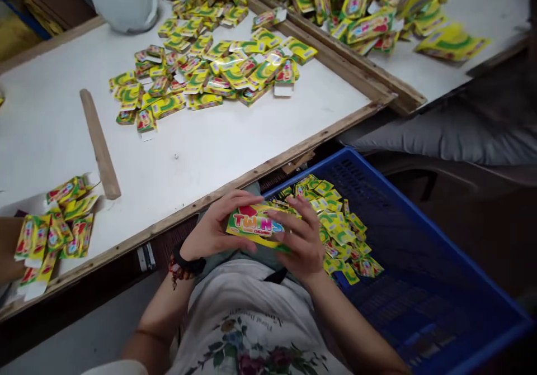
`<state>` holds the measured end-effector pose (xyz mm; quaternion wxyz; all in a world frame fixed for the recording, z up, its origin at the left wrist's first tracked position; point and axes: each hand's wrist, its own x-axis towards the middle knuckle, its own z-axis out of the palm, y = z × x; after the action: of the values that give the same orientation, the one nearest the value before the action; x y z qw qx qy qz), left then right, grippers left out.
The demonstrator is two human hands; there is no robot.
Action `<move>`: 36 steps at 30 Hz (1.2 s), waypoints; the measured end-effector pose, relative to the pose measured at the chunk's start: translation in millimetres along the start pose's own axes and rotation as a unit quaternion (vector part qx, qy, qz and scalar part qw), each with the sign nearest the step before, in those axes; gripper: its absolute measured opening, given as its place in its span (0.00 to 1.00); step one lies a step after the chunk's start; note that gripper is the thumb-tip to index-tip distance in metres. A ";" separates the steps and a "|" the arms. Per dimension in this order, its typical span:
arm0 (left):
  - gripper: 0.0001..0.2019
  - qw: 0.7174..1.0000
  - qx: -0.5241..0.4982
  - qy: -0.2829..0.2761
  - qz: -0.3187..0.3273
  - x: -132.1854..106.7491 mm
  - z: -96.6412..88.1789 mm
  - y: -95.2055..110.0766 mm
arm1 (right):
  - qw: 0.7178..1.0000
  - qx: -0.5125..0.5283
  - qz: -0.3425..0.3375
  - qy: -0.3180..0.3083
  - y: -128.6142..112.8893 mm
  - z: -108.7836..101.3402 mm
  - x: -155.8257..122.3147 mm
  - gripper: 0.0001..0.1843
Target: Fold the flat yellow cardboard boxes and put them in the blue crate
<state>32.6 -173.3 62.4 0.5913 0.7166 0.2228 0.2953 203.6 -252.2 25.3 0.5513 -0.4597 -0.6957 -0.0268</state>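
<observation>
A small yellow and green box marked TWINS (254,225) is held level in front of my body, its printed face turned up to me. My left hand (218,224) grips its left end between thumb and fingers. At the other end my right hand (302,241) has its fingers curled over the box, covering part of the print. Just beyond my right hand, a blue plastic crate (390,207) holds many like boxes (335,218). On the white table (251,140) ahead lies a heap of the same boxes (218,73), some with white flaps sticking out.
A wooden strip (100,146) lies on the table's left part, near a smaller group of boxes (62,218). Wooden rails (344,67) divide off another heap (356,12) at the right. A white bag (123,0) stands at the back. Another person's grey-clad leg (419,134) is on the right.
</observation>
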 end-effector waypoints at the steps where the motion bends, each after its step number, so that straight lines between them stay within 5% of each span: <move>1: 0.34 1.000 -0.005 0.009 0.006 -5.3 -9.7 0.1 | 1.000 0.021 0.010 -0.001 -4.6 6.2 4.7 0.05; 6: 0.37 0.997 -0.055 0.058 0.011 -30.3 -38.4 -8.2 | 0.993 0.113 0.033 -0.004 -15.4 34.2 24.4 0.12; 15: 0.33 0.980 -0.172 0.096 -0.002 -51.0 -52.5 -26.1 | 0.991 0.126 0.005 -0.043 -30.0 64.4 45.2 0.16; 17: 0.33 0.982 -0.162 0.098 -0.011 -52.1 -51.4 -24.8 | 0.991 0.124 -0.012 -0.058 -29.1 59.5 48.3 0.16; 20: 0.30 0.991 -0.078 0.097 -0.052 -54.2 -48.2 -19.1 | 0.983 0.037 -0.046 -0.171 -14.3 22.9 45.2 0.14; 24: 0.23 0.973 0.003 0.179 -0.147 -54.5 -45.7 -24.3 | 0.949 -0.175 0.006 -0.262 43.3 -54.7 15.4 0.09; 27: 0.20 0.953 -0.005 0.242 -0.181 -43.7 -47.7 -41.2 | 0.943 -0.157 0.051 -0.287 98.2 -81.1 5.2 0.15; 31: 0.18 0.936 0.012 0.306 -0.176 -22.7 -41.3 -58.7 | 0.932 -0.148 0.236 -0.231 178.1 -47.9 64.9 0.21; 36: 0.16 0.918 0.049 0.343 -0.191 -25.4 -37.5 -66.7 | 0.917 -0.192 0.295 -0.188 307.1 23.0 197.5 0.33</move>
<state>-9.6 -150.0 -2.2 0.4882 0.5432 0.5589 0.3927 398.1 57.7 28.4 0.2946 -0.7376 -0.6008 0.0905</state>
